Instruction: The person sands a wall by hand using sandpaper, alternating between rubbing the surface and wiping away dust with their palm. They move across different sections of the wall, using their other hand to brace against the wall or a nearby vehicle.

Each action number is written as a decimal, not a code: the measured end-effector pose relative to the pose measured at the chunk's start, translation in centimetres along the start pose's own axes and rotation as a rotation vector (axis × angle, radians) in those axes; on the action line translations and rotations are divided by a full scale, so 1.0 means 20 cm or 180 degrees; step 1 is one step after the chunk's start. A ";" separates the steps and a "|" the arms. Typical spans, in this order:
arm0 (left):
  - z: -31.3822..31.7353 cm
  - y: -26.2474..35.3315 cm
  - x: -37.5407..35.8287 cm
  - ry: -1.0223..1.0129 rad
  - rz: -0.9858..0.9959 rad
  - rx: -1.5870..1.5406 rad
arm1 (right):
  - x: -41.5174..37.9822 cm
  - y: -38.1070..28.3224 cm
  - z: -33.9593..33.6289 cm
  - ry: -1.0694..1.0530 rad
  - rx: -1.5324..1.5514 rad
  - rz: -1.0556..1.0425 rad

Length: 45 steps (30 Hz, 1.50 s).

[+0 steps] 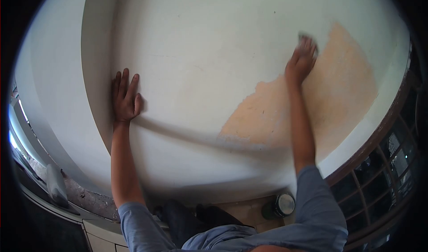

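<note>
A pale painted wall (pixel 200 51) fills most of the head view, with a large peach-coloured bare patch (pixel 343 78) at its right. My left hand (pixel 125 98) lies flat against the wall by the left corner, fingers stretched out and holding nothing. At the upper left edge of the patch, my right hand (pixel 303 58) is raised to the wall and blurred by motion. Its fingers are bent over a small dark greyish flat piece (pixel 302 35), which shows only at the fingertips; its exact kind cannot be made out.
On the tiled floor below stands a round tub with a light lid (pixel 285 204). A brown-framed window grille (pixel 370 180) borders the wall at lower right. A white pillar edge (pixel 96 51) juts out on the left, with a cabinet (pixel 100 234) at lower left.
</note>
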State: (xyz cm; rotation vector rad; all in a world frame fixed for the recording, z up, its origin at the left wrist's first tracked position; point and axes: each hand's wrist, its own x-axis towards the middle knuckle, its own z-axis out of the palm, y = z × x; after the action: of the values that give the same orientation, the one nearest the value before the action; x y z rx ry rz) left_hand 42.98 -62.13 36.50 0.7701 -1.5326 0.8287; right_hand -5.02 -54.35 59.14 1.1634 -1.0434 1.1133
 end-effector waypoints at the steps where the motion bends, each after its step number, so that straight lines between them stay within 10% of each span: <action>1: 0.00 -0.01 0.00 0.0057 -0.0034 -0.0027 | -0.34 -0.02 -0.06 -0.0169 -0.0026 0.0018; 4: -0.04 0.00 0.01 -0.0041 -0.0029 0.0096 | -1.54 -0.05 -0.27 -0.0988 0.0207 -0.0045; 7: -0.07 -0.03 0.01 -0.0050 0.0034 0.0156 | -1.61 0.01 -0.35 -0.1323 0.0573 -0.0152; 15: -0.01 -0.01 0.02 0.0132 0.0222 0.0082 | 0.30 0.09 -0.02 0.0164 0.0293 0.0432; 23: -0.01 -0.01 0.00 0.0113 0.0098 0.0171 | -1.55 0.09 -0.30 -0.0912 0.0236 0.0371; 34: 0.00 -0.01 0.01 0.0132 0.0177 0.0177 | 0.59 0.09 0.01 0.0249 0.0406 0.0767; 38: -0.01 -0.01 0.02 0.0142 0.0129 0.0140 | -0.04 0.07 0.03 0.0315 0.0136 0.0128; 43: -0.02 0.00 0.02 0.0105 0.0107 0.0074 | -1.71 -0.16 -0.34 -0.1300 0.0212 0.0439; 45: -0.03 0.00 0.02 0.0108 0.0076 0.0125 | -1.68 -0.17 -0.27 -0.1157 0.0369 0.0453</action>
State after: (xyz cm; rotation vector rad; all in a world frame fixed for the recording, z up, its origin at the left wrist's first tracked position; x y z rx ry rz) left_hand 43.31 -61.64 36.88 0.7641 -1.5017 0.8877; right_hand -6.58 -52.59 24.92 1.4379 -1.3723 1.1076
